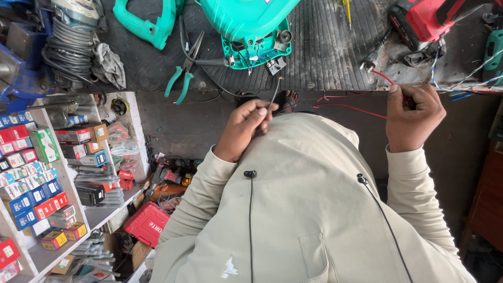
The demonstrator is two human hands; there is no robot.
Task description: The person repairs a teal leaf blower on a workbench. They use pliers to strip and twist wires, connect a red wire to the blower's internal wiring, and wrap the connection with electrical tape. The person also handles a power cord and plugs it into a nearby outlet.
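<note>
thin black wire [274,95] pinched in left hand [242,130], red wire [352,108] in clenched right hand [412,116]

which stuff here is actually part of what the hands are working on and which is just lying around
In use:
left hand pinching a thin black wire
right hand pinching a red wire
opened teal power tool on the bench

Lying about:
teal-handled pliers
red power tool
coiled grey cable
red case on the floor
small boxes on the shelves
</note>
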